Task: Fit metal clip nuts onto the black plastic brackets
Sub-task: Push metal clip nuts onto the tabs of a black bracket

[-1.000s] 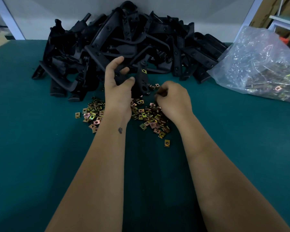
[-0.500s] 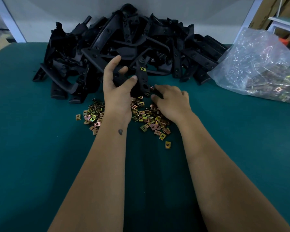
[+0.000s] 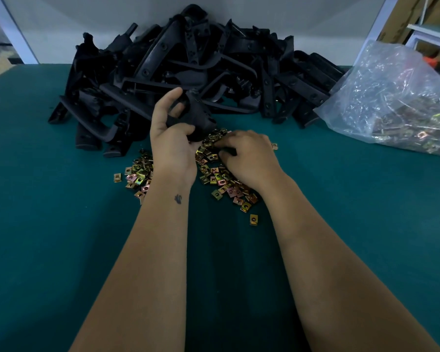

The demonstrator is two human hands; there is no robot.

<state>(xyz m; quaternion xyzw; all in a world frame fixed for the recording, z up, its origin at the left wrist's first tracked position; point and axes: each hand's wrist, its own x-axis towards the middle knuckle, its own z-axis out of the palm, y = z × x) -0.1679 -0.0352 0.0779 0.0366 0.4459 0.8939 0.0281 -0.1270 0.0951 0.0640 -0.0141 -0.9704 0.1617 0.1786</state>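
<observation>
My left hand grips a black plastic bracket just in front of the big heap of black brackets. A scatter of gold metal clip nuts lies on the green table under both hands. My right hand rests on the clip nuts with its fingers curled down into them; what the fingertips pinch is hidden. One clip nut lies alone nearest me, another sits just right of my right hand.
A clear plastic bag full of clip nuts lies at the right on the green table. A white wall runs behind the bracket heap. Cardboard and a shelf stand at the far right.
My left hand has turned the bracket down and tilted it over the nuts. My right hand has moved nearer and lower into the clip nut pile.
</observation>
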